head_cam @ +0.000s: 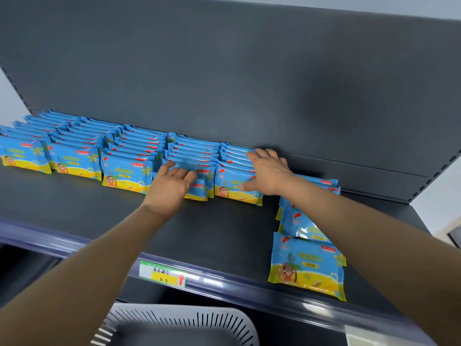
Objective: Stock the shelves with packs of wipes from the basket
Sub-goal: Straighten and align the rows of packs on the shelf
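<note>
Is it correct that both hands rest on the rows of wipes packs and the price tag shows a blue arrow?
No: the arrow on the price tag is red, per the head view. The left hand and right hand do rest on the rows of wipes packs.

The packs of wipes (306,268) are wrapped in thin glossy plastic film that catches the light and wrinkles at the sealed edges. The shelf (74,203) looks like painted metal, dark grey, matt and smooth, and the back panel (224,71) has the same dull finish. The front rail (224,283) is shiny plastic and holds a paper label (163,273). The basket (187,318) is matt pale plastic, slotted near its rim
</note>
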### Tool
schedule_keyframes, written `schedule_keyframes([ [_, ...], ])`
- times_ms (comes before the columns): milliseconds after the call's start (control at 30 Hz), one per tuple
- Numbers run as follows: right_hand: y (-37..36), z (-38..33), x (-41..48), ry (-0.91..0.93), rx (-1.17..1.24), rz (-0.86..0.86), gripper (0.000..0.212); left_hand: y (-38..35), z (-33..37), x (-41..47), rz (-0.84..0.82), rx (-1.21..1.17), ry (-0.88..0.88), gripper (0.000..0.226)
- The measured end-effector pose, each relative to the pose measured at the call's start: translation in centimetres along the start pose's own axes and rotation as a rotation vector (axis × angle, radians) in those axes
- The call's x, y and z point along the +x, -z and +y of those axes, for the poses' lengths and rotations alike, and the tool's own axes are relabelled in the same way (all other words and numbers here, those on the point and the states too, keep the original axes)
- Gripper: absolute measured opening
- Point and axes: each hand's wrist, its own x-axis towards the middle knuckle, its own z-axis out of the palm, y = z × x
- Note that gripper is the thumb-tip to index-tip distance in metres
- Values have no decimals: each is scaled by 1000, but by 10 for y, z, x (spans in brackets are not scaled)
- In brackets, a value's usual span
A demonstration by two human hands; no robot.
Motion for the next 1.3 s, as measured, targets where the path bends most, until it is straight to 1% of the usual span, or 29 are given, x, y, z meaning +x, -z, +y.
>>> schedule_keyframes([
  [33,1,0,0,-1,2,2,87,3,3,0,-26,-13,-15,43],
  [67,3,1,-1,-8,9,15,83,5,7,2,-18,-19,-48,41],
  [133,6,4,-2,-36,45,64,70,9,23,12,52,-76,-144,34],
  [200,11,9,-5,-75,121,126,56,10,44,27,15,-114,-218,29],
  [267,15,17,-8,-116,215,198,45,9,63,43,-46,-104,-225,35],
  [333,20,26,-11,-148,264,248,41,6,73,58,-41,-94,-226,40],
  [433,21,34,-15,-165,287,260,38,4,76,71,-49,-140,-210,44],
  [467,20,36,-15,-167,287,258,37,5,77,72,-21,-145,-224,43],
  [533,18,39,-17,-163,286,255,35,6,77,70,116,-142,-263,44],
  [567,18,41,-17,-159,288,254,34,5,74,68,157,-145,-258,48],
  [667,16,44,-18,-155,289,240,33,-5,63,59,73,-135,-183,59],
  [733,16,46,-18,-166,291,237,32,-7,59,58,36,-111,-141,60],
  [833,14,47,-18,-182,293,237,33,-7,63,63,2,-77,-130,57],
  [967,13,52,-20,-183,287,231,32,-9,66,63,25,-67,-115,56],
  [1200,20,62,-28,-193,274,222,36,3,71,54,15,-58,-98,66],
  [1300,24,71,-38,-197,287,200,40,15,80,50,54,-126,-109,59],
])
